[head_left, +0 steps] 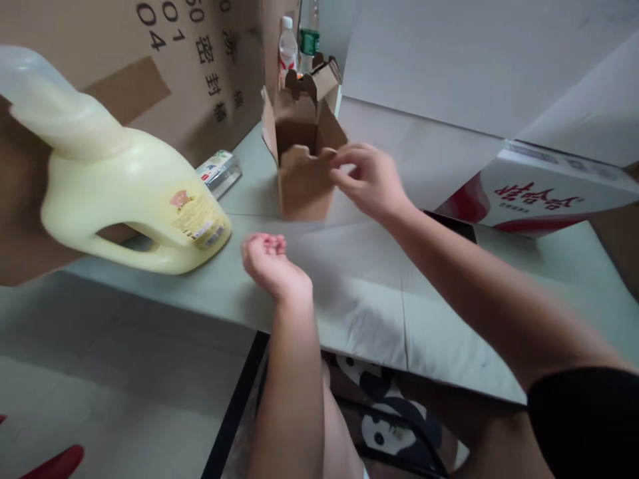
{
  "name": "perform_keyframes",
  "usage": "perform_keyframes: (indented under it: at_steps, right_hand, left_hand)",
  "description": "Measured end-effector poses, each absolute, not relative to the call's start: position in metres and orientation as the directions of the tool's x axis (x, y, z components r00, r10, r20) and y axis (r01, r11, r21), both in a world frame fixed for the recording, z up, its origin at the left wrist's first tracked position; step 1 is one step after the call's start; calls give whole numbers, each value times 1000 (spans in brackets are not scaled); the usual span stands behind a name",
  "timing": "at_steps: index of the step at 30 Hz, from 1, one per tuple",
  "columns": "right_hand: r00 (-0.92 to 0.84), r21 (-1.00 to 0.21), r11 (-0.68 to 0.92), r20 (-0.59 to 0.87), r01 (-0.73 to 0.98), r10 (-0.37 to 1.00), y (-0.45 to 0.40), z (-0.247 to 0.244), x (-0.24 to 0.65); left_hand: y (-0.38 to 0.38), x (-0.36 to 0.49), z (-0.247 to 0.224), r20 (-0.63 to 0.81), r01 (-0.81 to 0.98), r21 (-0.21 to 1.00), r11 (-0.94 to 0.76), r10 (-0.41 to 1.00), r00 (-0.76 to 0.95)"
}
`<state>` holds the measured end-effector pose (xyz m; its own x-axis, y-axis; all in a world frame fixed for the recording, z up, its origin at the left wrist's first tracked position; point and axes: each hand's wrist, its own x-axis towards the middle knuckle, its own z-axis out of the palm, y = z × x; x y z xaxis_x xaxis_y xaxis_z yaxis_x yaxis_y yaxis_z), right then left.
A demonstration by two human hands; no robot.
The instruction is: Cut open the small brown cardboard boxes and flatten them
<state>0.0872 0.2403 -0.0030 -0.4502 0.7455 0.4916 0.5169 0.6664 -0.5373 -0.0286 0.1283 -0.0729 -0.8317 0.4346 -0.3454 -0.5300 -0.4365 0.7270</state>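
A small open brown cardboard box (pixel 305 193) stands upright on the table, its top flaps raised and notched along their edges. My right hand (pixel 367 174) is at the box's right front corner, with thumb and fingers pinched at the edge of a flap. In front of the box, my left hand (pixel 269 261) hovers apart from it, slightly blurred. Its fingers are curled in toward the palm, and nothing shows in them. To its left is a large pale yellow jug (pixel 134 193) with a handle and a label.
Behind the jug stands a big printed carton (pixel 200 80). A clear plastic pack (pixel 222 174) lies beside it. Two bottles, one with a green label (pixel 309 43), stand at the back. At right is a white and red box (pixel 539 193). The table's front edge (pixel 349 346) runs below my arms.
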Motion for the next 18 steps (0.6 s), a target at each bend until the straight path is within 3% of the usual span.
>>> perform_keyframes:
  at_steps: [3,6,9,13,16,18]
  right_hand:
    - [-194,-695,582,558,422,807,173,-9,166]
    - [-99,-757,576,577,308,811,108,-28,239]
    - [-159,-744,541,524,392,836,72,-54,289]
    - [-99,-680,540,573,496,813,70,-82,321]
    - [104,-744,449,564,494,819,76,-93,329]
    - [186,-831,394,491,392,851,76,-96,333]
  left_hand:
    - [127,-30,-77,-268,-421,777,-468,360,-894]
    - [127,-13,-76,-44,-351,802,-484,538,-842]
    - [128,19,-76,155,-356,817,-453,769,-621]
    - [130,56,-83,357,-204,850,-485,816,-455]
    - [133,75,-85,408,-94,870,-485,813,-416]
    - [136,84,-84,375,-70,895,-441,828,-418]
